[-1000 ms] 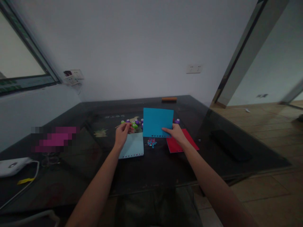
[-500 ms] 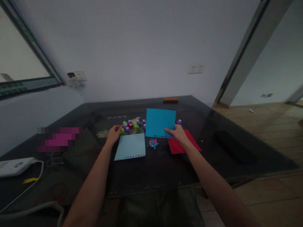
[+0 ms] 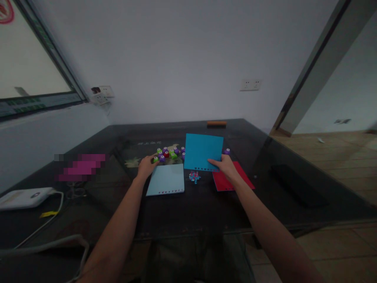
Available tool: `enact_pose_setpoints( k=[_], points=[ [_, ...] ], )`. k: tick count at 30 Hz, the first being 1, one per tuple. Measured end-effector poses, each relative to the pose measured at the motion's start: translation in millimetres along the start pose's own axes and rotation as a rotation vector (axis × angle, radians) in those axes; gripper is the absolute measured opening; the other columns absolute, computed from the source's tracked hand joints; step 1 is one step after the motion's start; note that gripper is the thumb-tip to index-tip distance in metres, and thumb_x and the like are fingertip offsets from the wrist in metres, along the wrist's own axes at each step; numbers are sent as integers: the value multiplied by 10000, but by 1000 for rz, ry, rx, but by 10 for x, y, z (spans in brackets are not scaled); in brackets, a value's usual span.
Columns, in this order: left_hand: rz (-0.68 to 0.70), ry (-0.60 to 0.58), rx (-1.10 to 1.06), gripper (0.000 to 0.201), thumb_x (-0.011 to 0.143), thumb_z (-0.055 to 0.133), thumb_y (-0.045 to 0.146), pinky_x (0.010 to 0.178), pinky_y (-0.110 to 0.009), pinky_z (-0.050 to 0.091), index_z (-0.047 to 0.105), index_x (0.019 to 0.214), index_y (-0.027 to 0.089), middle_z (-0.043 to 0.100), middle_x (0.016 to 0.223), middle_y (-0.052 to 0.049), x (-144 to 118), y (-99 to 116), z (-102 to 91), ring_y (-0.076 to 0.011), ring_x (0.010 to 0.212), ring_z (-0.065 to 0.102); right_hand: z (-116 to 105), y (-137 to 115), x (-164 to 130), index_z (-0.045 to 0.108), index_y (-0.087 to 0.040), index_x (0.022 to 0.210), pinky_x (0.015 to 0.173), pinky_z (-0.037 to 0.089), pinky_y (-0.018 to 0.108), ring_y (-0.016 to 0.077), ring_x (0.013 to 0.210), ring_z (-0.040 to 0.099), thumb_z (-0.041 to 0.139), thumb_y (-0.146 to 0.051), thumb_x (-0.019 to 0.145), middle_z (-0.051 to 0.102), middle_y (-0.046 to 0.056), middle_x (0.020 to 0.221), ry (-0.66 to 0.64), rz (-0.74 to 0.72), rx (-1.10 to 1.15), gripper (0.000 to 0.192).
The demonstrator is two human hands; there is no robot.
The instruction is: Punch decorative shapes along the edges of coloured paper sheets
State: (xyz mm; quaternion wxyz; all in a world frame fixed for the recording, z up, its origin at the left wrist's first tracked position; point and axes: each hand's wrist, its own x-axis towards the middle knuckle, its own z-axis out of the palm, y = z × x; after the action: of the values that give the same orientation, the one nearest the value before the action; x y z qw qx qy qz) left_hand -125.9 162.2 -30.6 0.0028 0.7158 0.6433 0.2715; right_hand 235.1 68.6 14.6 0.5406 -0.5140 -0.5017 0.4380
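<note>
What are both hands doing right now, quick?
Left hand: fingers at a green toy; can't tell if it's gripped.
Right hand: closed, holding the blue sheet.

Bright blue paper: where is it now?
In the head view, the bright blue paper is near the middle, in the right hand, with pale paper to its lower left and red paper to its lower right.

Light is dim; edges stretch; the dark tabletop (image 3: 203,214) reflects faintly.

Blue sheet (image 3: 203,151), red sheet (image 3: 228,181), black table (image 3: 206,212)
</note>
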Motion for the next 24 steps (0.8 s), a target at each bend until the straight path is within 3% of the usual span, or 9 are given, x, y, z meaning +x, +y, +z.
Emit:
enact_pose_setpoints(
  k=[5,9,12,17,21,24],
  points=[
    [-33,54,-26,340,750,567,404,713,-316,427,649,971,160,674,896,-125,-24,90,-104,-263,823,610,-4,-12,-12,680,-139,872,736,540,383,218,727,663,756,-330,584,711,100,872,-14,-7,-5,354],
    [20,204,-1,332,762,558,442,725,-327,400,645,950,182,668,823,-111,-78,354,-306,-268,818,593,2,-22,-15,678,-143,863,721,538,380,215,706,664,761,-323,575,710,96,860,-8,6,15,350],
    [72,235,-120,331,761,560,455,687,-300,399,639,923,178,647,766,-78,-131,569,-388,-232,748,583,7,-25,-23,675,-138,863,714,537,381,213,695,664,761,-328,578,708,101,864,-15,2,36,353],
    [61,143,-504,303,742,580,428,627,-251,419,621,907,177,639,762,-26,-202,794,-274,-161,670,575,6,-21,-28,670,-129,870,698,539,373,216,691,664,760,-351,580,709,101,856,-1,-13,31,376],
    [41,33,-774,327,700,628,372,641,-271,460,616,948,160,659,816,-44,-257,950,-149,-170,697,610,1,-6,-11,669,-139,873,700,541,368,219,705,666,765,-349,571,712,91,866,17,-27,41,380],
    [32,-112,-881,359,701,637,342,662,-304,487,620,1007,155,673,835,-61,-329,1093,-137,-182,683,638,-2,-10,-10,667,-145,878,698,542,366,224,719,668,762,-348,572,712,90,878,43,-30,52,379]
  ],
)
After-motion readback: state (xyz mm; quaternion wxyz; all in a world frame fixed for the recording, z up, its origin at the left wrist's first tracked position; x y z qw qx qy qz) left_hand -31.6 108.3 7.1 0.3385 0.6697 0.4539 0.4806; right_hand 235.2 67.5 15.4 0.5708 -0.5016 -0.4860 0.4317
